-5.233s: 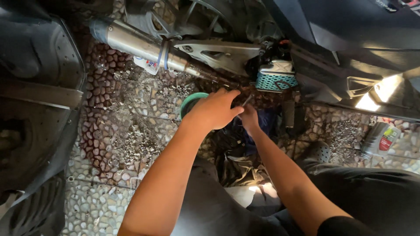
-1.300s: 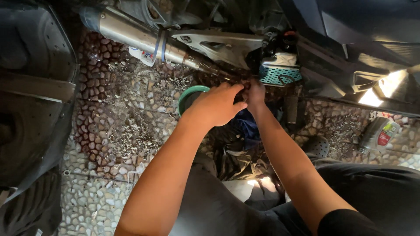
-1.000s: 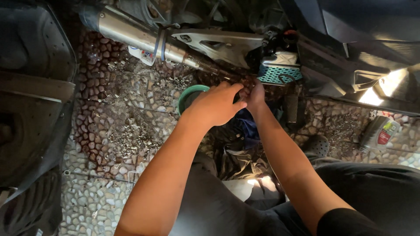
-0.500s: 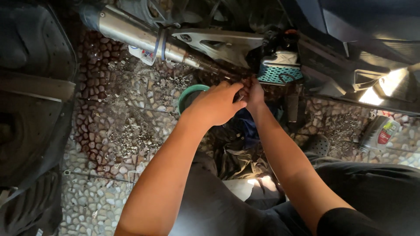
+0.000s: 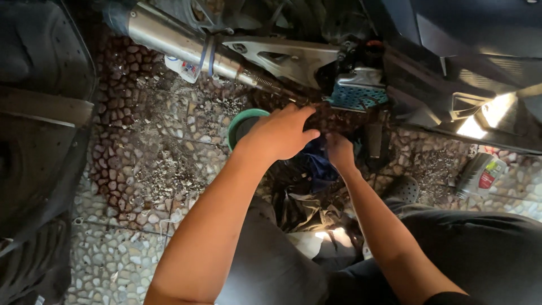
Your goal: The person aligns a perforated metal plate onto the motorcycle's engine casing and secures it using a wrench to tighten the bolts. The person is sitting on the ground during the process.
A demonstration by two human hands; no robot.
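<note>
Both hands are engaged under the motorcycle: the left hand (image 5: 280,133) is curled against the dark underside by the blue footpeg (image 5: 357,96), the right hand (image 5: 339,151) below it; whether either grips anything cannot be told. Completion is not evidenced. A green bowl (image 5: 238,122) stands on the littered pebble floor (image 5: 147,169).

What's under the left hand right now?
Under the left hand shows part of a green bowl on the pebbled floor and a blue rag. The bowl's contents and whatever the fingers grip are hidden.
</note>
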